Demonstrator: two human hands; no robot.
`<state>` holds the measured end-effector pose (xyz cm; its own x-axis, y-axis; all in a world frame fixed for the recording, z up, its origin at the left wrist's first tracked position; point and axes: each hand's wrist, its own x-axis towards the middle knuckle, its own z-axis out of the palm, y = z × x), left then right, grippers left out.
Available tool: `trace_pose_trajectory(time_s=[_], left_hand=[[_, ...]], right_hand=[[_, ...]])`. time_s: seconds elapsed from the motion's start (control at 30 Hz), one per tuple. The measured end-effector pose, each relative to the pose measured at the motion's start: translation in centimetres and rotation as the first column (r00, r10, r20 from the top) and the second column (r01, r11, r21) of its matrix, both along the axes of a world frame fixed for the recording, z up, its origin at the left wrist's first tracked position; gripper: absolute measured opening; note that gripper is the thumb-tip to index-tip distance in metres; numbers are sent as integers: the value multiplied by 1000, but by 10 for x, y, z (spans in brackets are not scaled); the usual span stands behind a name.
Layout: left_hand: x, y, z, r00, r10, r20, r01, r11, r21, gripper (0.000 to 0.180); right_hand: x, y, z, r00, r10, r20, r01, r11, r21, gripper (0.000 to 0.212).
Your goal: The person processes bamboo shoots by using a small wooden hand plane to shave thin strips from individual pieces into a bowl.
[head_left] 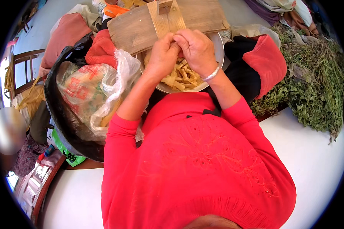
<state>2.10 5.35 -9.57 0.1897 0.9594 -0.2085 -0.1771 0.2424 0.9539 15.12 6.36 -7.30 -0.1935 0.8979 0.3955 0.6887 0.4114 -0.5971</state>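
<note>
Tan-yellow strips [185, 76] show in a silvery-white basin [219, 57] at the upper middle of the frame, beside a brown, wood-grained board [132, 30] with a paler honey-coloured slat [162, 21]. The bright red sweater [202, 179] at lower middle bears a floral pattern in its own red. A translucent bag [80, 86] printed in red lies centre left, dull green plants [313, 76] upper right.

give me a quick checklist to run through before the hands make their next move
1. Left hand and right hand together above the metal bowl: ok.
2. Yellowish strips lying inside the bowl: ok.
3. Red sleeves clear of the bowl: ok.
4. Bowl fully in view: not ok, the wooden board covers its far side.
5. Whether the hands hold a strip: cannot tell, the grip hides it.
</note>
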Motion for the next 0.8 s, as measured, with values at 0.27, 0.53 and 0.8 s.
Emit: trace_pose_trajectory(time_s=[0.27,0.53,0.8], left_hand=[[-32,14,30,613,-110,-782,332,934,129,29],[3,-57,42,998,-31,-59,34,998,58,22],[11,-51,12,991,-48,-122,55,997,62,9]], right_hand=[[38,-28,8,879,279,-386,-475,576,-665,27],[19,-40,17,691,-96,-716,-431,741,-515,24],[25,-29,5,998,58,-4,-58,990,-129,12]])
